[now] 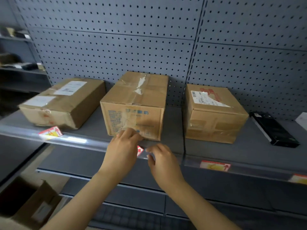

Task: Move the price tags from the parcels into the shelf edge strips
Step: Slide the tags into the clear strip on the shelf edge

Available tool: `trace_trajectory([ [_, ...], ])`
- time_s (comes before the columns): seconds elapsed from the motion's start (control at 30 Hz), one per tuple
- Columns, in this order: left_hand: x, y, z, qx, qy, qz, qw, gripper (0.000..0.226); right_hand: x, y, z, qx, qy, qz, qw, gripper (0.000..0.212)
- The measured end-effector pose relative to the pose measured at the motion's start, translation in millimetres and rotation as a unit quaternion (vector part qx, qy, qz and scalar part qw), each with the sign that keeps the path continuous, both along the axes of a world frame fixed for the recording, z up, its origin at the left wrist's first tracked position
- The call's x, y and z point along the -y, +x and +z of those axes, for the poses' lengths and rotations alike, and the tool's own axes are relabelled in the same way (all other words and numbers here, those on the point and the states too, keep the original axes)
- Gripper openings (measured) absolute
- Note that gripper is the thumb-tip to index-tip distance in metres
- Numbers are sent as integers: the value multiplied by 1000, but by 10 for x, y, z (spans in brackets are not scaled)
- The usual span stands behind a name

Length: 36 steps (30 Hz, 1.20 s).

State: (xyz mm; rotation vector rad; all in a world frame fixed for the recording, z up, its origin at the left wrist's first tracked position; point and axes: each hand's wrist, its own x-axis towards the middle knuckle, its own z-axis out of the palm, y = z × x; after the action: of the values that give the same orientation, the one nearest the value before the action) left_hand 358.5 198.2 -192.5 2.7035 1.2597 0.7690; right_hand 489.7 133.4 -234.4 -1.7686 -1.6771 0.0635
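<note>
Both hands work the middle price tag (139,150) into the shelf edge strip (93,142): left hand (123,146) pinches it, right hand (163,161) pinches the strip. One tag (215,165) looks seated; another (50,132) sits crooked.

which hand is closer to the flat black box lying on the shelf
Right. The right hand is at the strip, left of the flat black box; the left hand is farther left.

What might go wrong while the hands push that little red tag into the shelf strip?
The red tag sits mostly hidden between the left hand and right hand, so it may bend or slip out of the clear strip. The tag on the left already sits crooked and could fall out.
</note>
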Motion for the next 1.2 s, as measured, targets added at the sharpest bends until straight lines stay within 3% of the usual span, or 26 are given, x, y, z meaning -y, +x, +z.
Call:
trace_trajectory([
  [0.23, -445, -519, -46, 5, -4, -29, 1000, 48, -296, -533, -4, 1, -20, -98, 995, 16],
  [0.43, -541, -639, -112, 28, -71, -62, 995, 29, -348, -610, -6, 28, -26, -134, 990, 16],
  [0.53, -525, -642, -107, 58, -87, -62, 993, 31, -359, -622, 6, 37, -21, -137, 990, 14],
  [0.9, -624, -645, -189, 56, -51, -56, 996, 10, -399, -678, -13, 47, -6, -158, 986, 13],
  [1.2, -583, -662, -289, 19, -29, -50, 998, 15, -337, -579, 31, 56, 7, -122, 991, 11],
])
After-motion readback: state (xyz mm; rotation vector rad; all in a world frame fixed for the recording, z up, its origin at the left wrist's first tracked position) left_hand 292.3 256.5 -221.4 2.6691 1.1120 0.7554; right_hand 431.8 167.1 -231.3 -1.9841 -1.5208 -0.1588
